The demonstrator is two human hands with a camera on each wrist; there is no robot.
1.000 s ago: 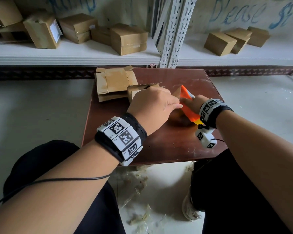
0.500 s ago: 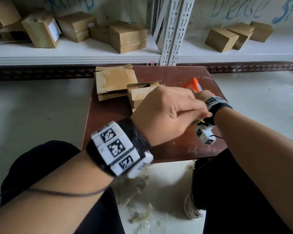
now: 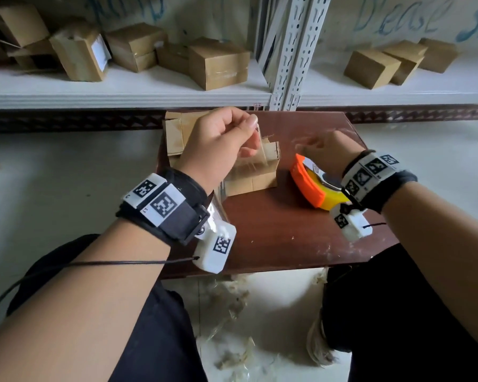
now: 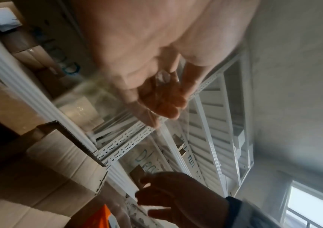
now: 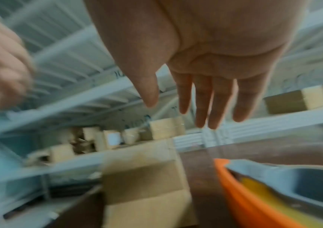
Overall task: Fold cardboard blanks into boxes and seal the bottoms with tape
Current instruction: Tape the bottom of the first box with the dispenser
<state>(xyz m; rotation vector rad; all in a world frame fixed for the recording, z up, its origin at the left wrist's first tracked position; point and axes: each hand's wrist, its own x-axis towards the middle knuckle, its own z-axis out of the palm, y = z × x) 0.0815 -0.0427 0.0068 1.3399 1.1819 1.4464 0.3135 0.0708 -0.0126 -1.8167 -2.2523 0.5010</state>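
Note:
A small folded cardboard box [image 3: 255,175] [image 5: 147,182] stands on the brown table [image 3: 273,238], its flaps upward. My left hand [image 3: 232,139] hangs above it and pinches a strip of clear tape [image 3: 257,150] [image 4: 162,86] that trails down toward my wrist. To the right lies the orange and yellow tape dispenser [image 3: 312,184] [image 5: 273,192] on the table. My right hand [image 3: 323,148] [image 5: 201,98] hovers just above and behind the dispenser with its fingers straight, holding nothing. Flat cardboard blanks [image 3: 177,130] lie behind the left hand.
A white shelf [image 3: 122,89] behind the table carries several taped boxes [image 3: 218,63]; more boxes [image 3: 371,68] sit on its right section. Metal uprights [image 3: 290,51] stand between. Scraps of tape and film [image 3: 232,304] litter the floor between my knees.
My left hand has risen and pulled back left with a strip of tape. My right hand has let go of the dispenser, which now lies on the table.

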